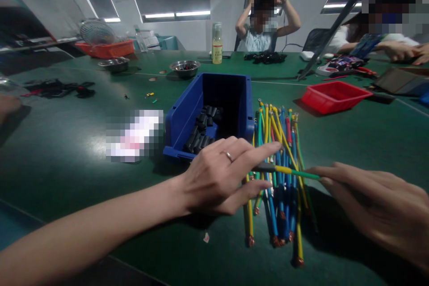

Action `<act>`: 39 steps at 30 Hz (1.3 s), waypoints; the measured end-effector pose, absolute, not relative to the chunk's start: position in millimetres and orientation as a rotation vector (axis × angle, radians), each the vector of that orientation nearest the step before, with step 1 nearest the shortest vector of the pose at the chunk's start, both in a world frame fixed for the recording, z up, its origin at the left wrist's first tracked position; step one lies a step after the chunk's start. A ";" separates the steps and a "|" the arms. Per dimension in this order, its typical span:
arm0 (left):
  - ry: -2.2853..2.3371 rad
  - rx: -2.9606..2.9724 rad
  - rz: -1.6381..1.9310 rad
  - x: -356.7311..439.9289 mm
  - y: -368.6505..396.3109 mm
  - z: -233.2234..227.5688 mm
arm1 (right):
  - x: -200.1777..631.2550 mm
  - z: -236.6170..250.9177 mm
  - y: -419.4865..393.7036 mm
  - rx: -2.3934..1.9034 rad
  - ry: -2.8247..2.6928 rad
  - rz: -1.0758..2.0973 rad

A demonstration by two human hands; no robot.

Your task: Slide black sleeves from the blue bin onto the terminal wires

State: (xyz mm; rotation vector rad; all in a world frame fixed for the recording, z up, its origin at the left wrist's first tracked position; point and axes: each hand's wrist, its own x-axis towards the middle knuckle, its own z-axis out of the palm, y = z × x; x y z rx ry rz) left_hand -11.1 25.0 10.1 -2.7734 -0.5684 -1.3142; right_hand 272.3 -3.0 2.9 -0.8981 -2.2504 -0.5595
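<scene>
A pile of short yellow, blue, green and red wires (pixel 281 152) with copper ends lies on the green table (pixel 67 152). Over the pile, my left hand (pixel 221 174) and my right hand (pixel 378 205) hold one yellow-green wire (pixel 291 171) level between them. The left fingers pinch its dark sleeved end; the right fingertips pinch its green end. A ring shows on my left hand. Just behind my left hand stands a blue bin (pixel 214 111) with several short black sleeves (pixel 203 132) inside.
A red tray (pixel 335 96) sits to the right and an orange crate (pixel 105 48) at the far left. Two steel bowls (pixel 184 68), a bottle (pixel 217 44) and black parts lie further back. Two other people sit at the table's far side and right.
</scene>
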 end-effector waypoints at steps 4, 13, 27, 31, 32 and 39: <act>-0.645 -2.698 -1.561 -10.4 24.4 7.9 | 282.3 -2.4 -4.4 -0.967 -2.199 -0.588; -0.659 -2.679 -1.586 -9.3 24.9 5.7 | 282.9 0.0 -2.8 -0.985 -2.198 -0.587; -0.662 -2.712 -1.547 -11.3 26.2 4.8 | 280.6 4.2 -2.7 -0.945 -2.212 -0.568; -0.675 -2.739 -1.493 -10.7 25.1 6.6 | 279.6 6.8 -0.6 -0.865 -2.215 -0.606; -0.670 -2.748 -1.474 -10.5 24.7 7.1 | 278.8 7.4 -0.8 -0.864 -2.221 -0.606; -0.605 -2.789 -1.385 -11.5 23.9 5.2 | 269.1 9.0 -7.3 -0.898 -2.280 -0.531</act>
